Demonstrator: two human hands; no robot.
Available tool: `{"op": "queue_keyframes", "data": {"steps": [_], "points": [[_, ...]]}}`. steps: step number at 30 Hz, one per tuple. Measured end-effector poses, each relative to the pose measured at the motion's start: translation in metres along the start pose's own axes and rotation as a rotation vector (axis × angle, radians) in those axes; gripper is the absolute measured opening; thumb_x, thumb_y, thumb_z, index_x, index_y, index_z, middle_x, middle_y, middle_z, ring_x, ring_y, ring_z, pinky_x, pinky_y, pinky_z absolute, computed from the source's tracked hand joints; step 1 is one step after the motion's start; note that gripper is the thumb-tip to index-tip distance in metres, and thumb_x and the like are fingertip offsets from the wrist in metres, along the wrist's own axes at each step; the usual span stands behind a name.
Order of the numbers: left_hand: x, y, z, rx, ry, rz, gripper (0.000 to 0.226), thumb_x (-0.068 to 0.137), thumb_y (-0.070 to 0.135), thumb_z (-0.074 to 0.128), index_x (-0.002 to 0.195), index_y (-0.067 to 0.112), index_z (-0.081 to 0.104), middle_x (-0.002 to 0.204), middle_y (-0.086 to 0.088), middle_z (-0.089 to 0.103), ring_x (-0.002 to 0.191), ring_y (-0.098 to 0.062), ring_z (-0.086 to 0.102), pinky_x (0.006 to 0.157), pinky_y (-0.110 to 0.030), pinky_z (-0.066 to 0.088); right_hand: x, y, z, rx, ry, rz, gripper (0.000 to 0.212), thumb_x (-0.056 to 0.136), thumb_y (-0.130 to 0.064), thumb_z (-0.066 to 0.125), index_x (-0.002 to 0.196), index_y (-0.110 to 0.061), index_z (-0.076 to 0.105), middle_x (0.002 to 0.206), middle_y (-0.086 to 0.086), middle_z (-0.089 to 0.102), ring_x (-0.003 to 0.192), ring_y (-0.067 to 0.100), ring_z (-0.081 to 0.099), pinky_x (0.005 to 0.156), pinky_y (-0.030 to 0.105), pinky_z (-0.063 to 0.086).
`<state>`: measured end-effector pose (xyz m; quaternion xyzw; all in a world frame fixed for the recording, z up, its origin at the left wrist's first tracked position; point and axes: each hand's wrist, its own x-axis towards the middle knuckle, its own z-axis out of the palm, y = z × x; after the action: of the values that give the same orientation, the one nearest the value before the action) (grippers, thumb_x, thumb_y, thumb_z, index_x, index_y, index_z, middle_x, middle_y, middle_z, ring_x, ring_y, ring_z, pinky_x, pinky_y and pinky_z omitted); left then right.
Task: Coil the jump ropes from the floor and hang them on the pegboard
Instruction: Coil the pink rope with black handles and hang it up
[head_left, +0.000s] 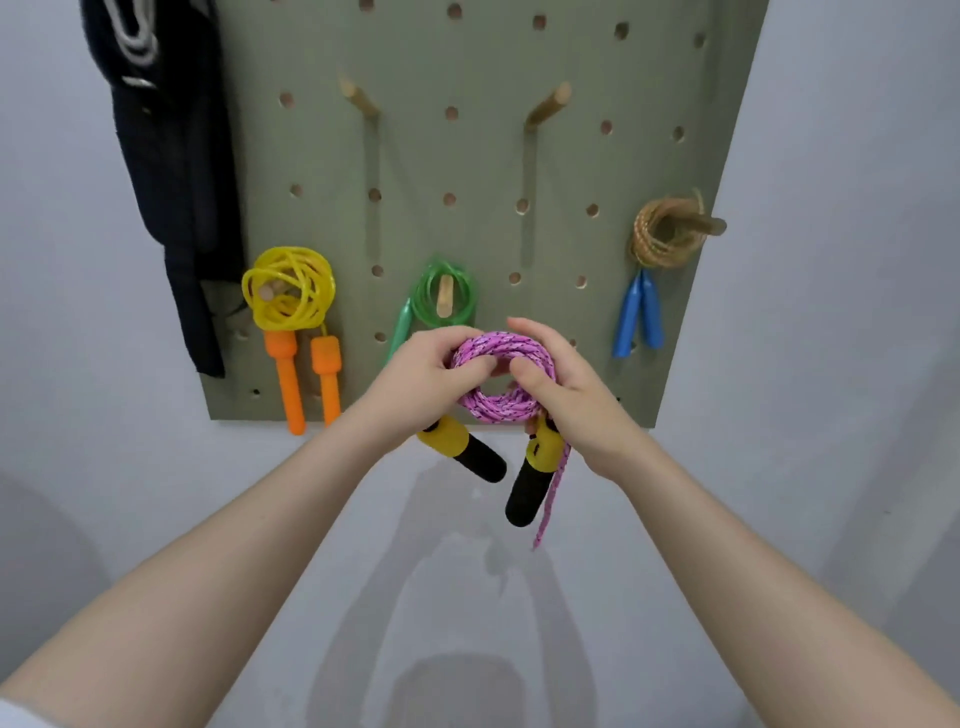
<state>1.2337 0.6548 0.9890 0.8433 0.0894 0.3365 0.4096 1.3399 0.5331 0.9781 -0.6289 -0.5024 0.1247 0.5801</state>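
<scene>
From my head camera, I have the pink jump rope (501, 376) wound into a tight ring and held up in front of the lower edge of the green pegboard (483, 156). My left hand (423, 384) grips the left side of the coil, thumb curled over the front, and my right hand (563, 389) grips the right side, thumb pressed into the hole. The two yellow-and-black handles (530, 475) dangle below my hands, and a loose pink tail hangs beside the right one. Three ropes already hang on pegs: the yellow rope (288, 288), the green rope (444, 293) just behind my left hand, and the tan rope with blue handles (665, 234). Two bare wooden pegs (548, 106) stand higher up, well apart from my coil. The risk, as I judge it, is the coil springing loose if I let go with either hand while lifting; the free tail suggests it isn't tied off. The swinging handles could also snag the green rope and pull it from its peg.
</scene>
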Motion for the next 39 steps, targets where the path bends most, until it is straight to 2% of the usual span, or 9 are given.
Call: {"op": "queue_keyframes", "data": {"steps": [5,8,12,19,24,27,29,33,39], "points": [[0.047,0.022,-0.02,-0.118,0.032,0.11,0.016,0.088,0.016,0.061,0.1,0.023,0.052,0.076,-0.013,0.061,0.066,-0.017,0.053,0.067,-0.031,0.044,0.047,-0.024,-0.01,0.114,0.19,-0.173,0.021,0.094,-0.013,0.051,0.114,-0.019,0.051,0.072,-0.004,0.056,0.062,0.003,0.053,0.058,0.018,0.045],[0.077,0.045,-0.031,-0.061,0.01,0.224,0.013,0.088,0.021,0.06,0.098,0.022,0.052,0.07,-0.005,0.057,0.062,-0.015,0.049,0.065,-0.03,0.042,0.066,-0.05,-0.031,0.044,0.264,-0.266,0.016,0.093,-0.014,0.053,0.105,-0.024,0.051,0.067,-0.005,0.055,0.059,0.008,0.052,0.053,0.023,0.043],[0.113,0.079,-0.045,-0.025,0.1,0.389,0.013,0.087,0.025,0.061,0.097,0.028,0.054,0.078,-0.017,0.063,0.061,-0.016,0.052,0.065,-0.03,0.044,0.093,-0.093,-0.057,-0.098,0.34,-0.408,0.014,0.092,-0.022,0.055,0.1,-0.031,0.048,0.068,0.004,0.056,0.06,0.023,0.054,0.056,0.038,0.046],[0.169,0.092,-0.048,0.049,0.254,0.414,0.012,0.09,0.025,0.057,0.101,0.021,0.058,0.072,-0.001,0.062,0.058,-0.011,0.052,0.055,-0.022,0.04,0.155,-0.107,-0.077,-0.288,0.45,-0.39,0.011,0.094,-0.029,0.049,0.103,-0.022,0.047,0.067,-0.008,0.055,0.057,0.008,0.051,0.057,0.029,0.04],[0.212,0.066,-0.036,0.27,0.33,0.328,0.02,0.093,0.025,0.05,0.11,0.017,0.057,0.093,-0.004,0.064,0.091,-0.024,0.058,0.078,-0.033,0.046,0.197,-0.085,-0.079,-0.417,0.468,-0.261,0.011,0.096,-0.022,0.043,0.106,-0.018,0.045,0.089,-0.003,0.059,0.078,0.015,0.054,0.061,0.026,0.036],[0.225,0.047,-0.03,0.665,0.528,0.377,0.03,0.094,0.031,0.042,0.117,0.019,0.057,0.117,-0.007,0.057,0.114,-0.031,0.044,0.092,-0.039,0.03,0.209,-0.072,-0.069,-0.644,0.602,-0.221,0.019,0.094,-0.014,0.039,0.111,-0.016,0.048,0.106,0.003,0.057,0.097,0.025,0.053,0.068,0.031,0.039],[0.228,0.043,-0.026,0.73,0.583,0.405,0.035,0.094,0.03,0.041,0.126,0.023,0.053,0.14,-0.008,0.041,0.13,-0.032,0.031,0.1,-0.043,0.02,0.216,-0.06,-0.061,-0.889,0.765,-0.288,0.023,0.094,-0.016,0.042,0.115,-0.013,0.051,0.119,0.01,0.052,0.105,0.033,0.048,0.075,0.04,0.045],[0.233,0.04,-0.02,0.836,0.47,0.317,0.05,0.1,0.029,0.027,0.147,0.037,0.011,0.158,0.003,-0.005,0.145,-0.021,-0.007,0.112,-0.047,-0.007,0.224,-0.047,-0.052,-0.964,0.814,-0.219,0.042,0.095,-0.028,0.04,0.135,-0.015,0.039,0.153,0.007,0.022,0.135,0.032,0.023,0.104,0.043,0.025],[0.22,0.041,-0.032,0.753,0.196,0.3,0.065,0.096,0.026,0.031,0.149,0.02,-0.006,0.157,0.005,-0.016,0.143,-0.019,-0.02,0.11,-0.045,-0.018,0.203,-0.049,-0.047,-0.952,0.524,-0.108,0.063,0.098,-0.03,0.03,0.15,-0.015,-0.002,0.158,0.002,-0.01,0.145,0.024,-0.008,0.118,0.042,0.004]]}}
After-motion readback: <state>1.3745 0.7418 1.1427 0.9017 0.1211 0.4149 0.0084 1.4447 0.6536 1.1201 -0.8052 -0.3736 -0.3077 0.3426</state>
